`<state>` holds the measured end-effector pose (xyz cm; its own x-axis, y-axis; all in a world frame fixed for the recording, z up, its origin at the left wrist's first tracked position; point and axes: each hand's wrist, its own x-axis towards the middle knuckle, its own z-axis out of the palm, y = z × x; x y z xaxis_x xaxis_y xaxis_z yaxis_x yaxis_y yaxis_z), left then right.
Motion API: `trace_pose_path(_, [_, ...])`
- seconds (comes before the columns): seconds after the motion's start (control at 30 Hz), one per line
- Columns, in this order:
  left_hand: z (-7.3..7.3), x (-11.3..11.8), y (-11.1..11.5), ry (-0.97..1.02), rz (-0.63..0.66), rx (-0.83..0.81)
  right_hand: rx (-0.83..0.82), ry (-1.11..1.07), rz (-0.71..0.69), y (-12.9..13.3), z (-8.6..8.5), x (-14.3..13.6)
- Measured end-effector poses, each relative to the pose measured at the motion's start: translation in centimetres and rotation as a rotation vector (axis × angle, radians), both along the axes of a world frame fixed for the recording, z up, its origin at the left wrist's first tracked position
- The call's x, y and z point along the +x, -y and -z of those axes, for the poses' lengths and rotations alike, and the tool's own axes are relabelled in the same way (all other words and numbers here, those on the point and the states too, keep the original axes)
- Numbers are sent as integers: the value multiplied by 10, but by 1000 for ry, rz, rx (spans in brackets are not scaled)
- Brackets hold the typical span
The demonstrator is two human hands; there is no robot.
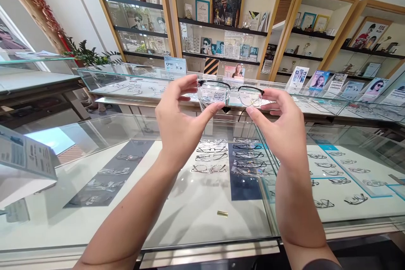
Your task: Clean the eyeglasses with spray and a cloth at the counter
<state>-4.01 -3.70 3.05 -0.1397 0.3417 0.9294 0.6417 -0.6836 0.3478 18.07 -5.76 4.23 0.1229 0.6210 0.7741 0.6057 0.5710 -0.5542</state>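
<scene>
A pair of eyeglasses (234, 89) with black upper rims and clear lenses is held up in front of me, above the glass display case. My left hand (185, 114) is closed on its left side, with the thumb under the lens and the fingers at the outer corner. On the other side, my right hand (280, 120) pinches the right corner, its thumb tip just below the right lens. Part of a dark temple arm hangs below the right lens. Below my hands, rows of eyeglasses (209, 168) lie inside the case.
The glass display case (196, 228) spans the foreground, with a small gold piece (222, 214) inside. A white folded card stand (25, 164) stands at left. Another glass counter (142, 88) with advertising cards (319, 80) lies beyond. Wooden-framed shelves (221, 25) line the wall, beside a green plant (91, 55).
</scene>
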Motion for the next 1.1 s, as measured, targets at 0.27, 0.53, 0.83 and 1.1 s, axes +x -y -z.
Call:
trace_pose_path(0.27, [3, 5, 1, 18, -27, -11, -51, -34, -27, 0, 0, 0])
trace_pose_path(0.53, [3, 13, 4, 95, 15, 37, -130, -25, 30, 4, -5, -4])
trace_pose_path(0.83, [3, 13, 1, 121, 33, 4, -134, -14, 66, 6, -7, -5])
trace_pose_path(1.1, [1, 11, 1, 128, 54, 10, -132, -9, 69, 6, -7, -6])
